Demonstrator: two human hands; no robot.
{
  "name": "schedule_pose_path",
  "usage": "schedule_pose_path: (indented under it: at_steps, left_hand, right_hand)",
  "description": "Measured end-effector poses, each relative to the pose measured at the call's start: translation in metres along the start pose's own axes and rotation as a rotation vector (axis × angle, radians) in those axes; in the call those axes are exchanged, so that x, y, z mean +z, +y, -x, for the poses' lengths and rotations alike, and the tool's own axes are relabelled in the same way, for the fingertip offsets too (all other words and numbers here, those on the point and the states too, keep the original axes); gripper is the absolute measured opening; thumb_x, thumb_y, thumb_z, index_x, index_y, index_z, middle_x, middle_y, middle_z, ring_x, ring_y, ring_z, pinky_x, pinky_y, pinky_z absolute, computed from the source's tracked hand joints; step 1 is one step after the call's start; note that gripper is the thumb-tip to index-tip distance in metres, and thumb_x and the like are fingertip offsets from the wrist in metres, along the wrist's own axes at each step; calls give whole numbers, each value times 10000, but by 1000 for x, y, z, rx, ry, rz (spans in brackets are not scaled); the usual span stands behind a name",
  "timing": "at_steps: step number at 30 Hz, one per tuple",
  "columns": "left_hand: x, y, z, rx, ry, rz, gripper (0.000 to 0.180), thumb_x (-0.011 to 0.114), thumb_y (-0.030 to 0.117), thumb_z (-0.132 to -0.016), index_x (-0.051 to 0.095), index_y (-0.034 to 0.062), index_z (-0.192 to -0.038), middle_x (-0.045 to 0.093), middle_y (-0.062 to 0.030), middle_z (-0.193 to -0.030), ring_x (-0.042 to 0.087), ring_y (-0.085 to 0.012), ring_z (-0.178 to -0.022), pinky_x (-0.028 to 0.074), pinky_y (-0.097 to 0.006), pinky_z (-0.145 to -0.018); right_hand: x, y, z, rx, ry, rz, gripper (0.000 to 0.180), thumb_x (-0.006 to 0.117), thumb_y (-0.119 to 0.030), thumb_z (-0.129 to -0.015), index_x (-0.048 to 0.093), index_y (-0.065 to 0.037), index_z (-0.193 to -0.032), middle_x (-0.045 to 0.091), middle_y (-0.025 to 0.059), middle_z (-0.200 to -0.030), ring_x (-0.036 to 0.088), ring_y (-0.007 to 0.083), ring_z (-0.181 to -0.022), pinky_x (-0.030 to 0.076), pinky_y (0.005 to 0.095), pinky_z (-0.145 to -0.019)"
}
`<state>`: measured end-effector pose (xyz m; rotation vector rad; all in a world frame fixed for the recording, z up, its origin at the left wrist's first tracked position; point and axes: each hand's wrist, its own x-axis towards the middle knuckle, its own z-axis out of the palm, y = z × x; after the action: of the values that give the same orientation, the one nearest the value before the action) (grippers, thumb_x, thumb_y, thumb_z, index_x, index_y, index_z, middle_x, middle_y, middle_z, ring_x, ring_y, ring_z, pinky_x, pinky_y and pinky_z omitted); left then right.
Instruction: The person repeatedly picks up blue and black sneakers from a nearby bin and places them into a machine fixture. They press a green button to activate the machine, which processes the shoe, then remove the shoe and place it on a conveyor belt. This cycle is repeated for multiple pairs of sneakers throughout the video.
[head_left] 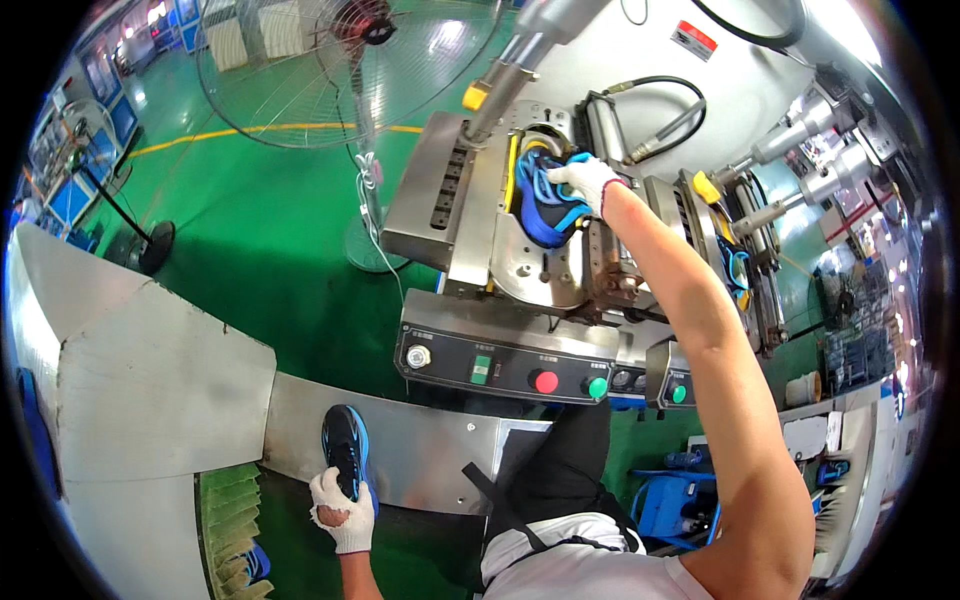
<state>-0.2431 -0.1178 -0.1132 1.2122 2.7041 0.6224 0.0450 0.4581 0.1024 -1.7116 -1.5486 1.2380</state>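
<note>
My left hand (343, 511), in a white glove with a torn opening, is closed round the heel end of a black shoe (343, 446) with a blue sole edge. That shoe is over the metal ledge (420, 455) at lower left, its toe pointing away from me. Out ahead, my right hand (588, 182), also gloved in white, grips the upper edge of a blue and black shoe (545, 208). This second shoe sits in the metal press machine (540, 275), beside a yellow strip. My fingertips are partly lost against its blue parts.
Below the press runs a control panel (505, 368) with red and green buttons. A press cylinder (505, 85) slants down close to the shoe. Another station at right holds a blue shoe (738, 268). A large fan (360, 60) stands at far left, and green bristle-like strips (230, 530) hang at lower left.
</note>
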Motion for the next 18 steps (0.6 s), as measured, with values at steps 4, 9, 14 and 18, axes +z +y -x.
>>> schedule_pose_path:
  at_steps: [4, 9, 14, 18]
  left_hand:
    - [1, -9, -3, 17, -29, 102, 555, 876, 163, -750, 618, 58, -1230, 608, -183, -1206, 646, -408, -1091, 540, -523, -923]
    - [15, -17, -2, 53, -39, 106, 590, 853, 144, -776, 574, 57, -1288, 564, -208, -1302, 626, -419, -1152, 518, -519, -978]
    - [13, -20, 12, -5, -65, -5, 616, 864, 159, -784, 549, 71, -1307, 557, -199, -1320, 630, -425, -1155, 528, -533, -966]
    - [19, -10, 4, -66, -56, -59, 643, 859, 176, -785, 551, 73, -1340, 548, -193, -1354, 625, -420, -1199, 521, -544, -976]
  right_hand:
    - [45, 33, -55, -96, 266, 539, 431, 769, -262, -861, 748, -9, -1209, 765, 189, -1152, 766, 315, -978, 624, 472, -849]
    - [65, 23, -41, -32, 274, 895, 492, 639, -364, -830, 776, -55, -1187, 738, 206, -1289, 693, 375, -1237, 543, 450, -1054]
    - [79, 34, -57, -86, 272, 895, 468, 620, -299, -826, 773, -35, -1181, 737, 204, -1296, 700, 383, -1226, 548, 457, -1046]
    - [67, 21, -47, -74, 225, 785, 421, 620, -233, -810, 778, -14, -1132, 740, 246, -1250, 722, 374, -1184, 576, 445, -997]
